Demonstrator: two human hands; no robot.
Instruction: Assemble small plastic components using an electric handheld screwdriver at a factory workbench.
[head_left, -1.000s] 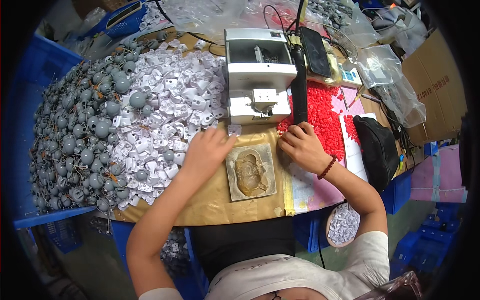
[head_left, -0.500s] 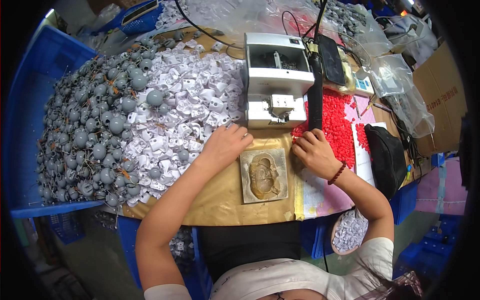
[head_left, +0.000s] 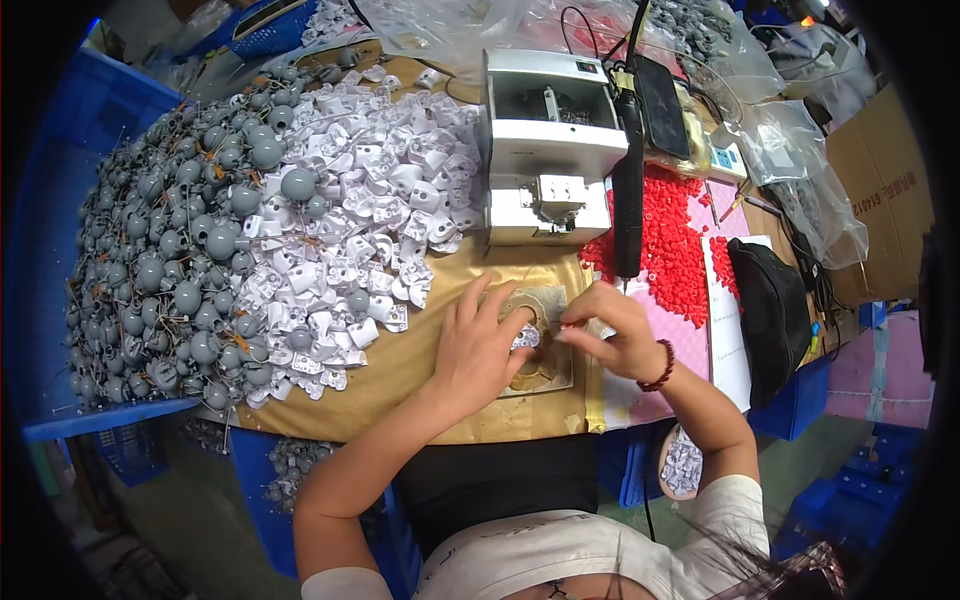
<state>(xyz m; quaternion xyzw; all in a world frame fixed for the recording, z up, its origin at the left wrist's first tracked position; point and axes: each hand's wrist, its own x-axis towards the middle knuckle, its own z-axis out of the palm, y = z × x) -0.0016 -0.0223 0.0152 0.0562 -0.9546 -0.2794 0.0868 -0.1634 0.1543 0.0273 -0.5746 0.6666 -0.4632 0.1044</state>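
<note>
A square metal fixture block (head_left: 553, 377) with a hollowed middle lies on the tan-covered table in front of me. A small white plastic part (head_left: 526, 336) sits in its hollow. My left hand (head_left: 478, 345) rests over the block's left side, thumb and fingers around the white part. Just to the right, my right hand (head_left: 618, 328) pinches a small red piece (head_left: 568, 325) between thumb and fingertips, close to the white part. Fingers hide much of both pieces. Behind the hands hangs a black electric screwdriver (head_left: 628, 200), tip down.
A white screw feeder (head_left: 552, 150) stands behind the fixture. Left are piles of white plastic parts (head_left: 350, 210) and grey round-headed parts (head_left: 170, 240), against a blue bin (head_left: 110, 100). Right lie red pieces (head_left: 665, 250), a black pouch (head_left: 770, 300) and a cardboard box (head_left: 885, 200).
Both hands have come toward me from the feeder's front edge to the fixture. A white part now sits in the hollow, and the right hand now holds a red piece.
</note>
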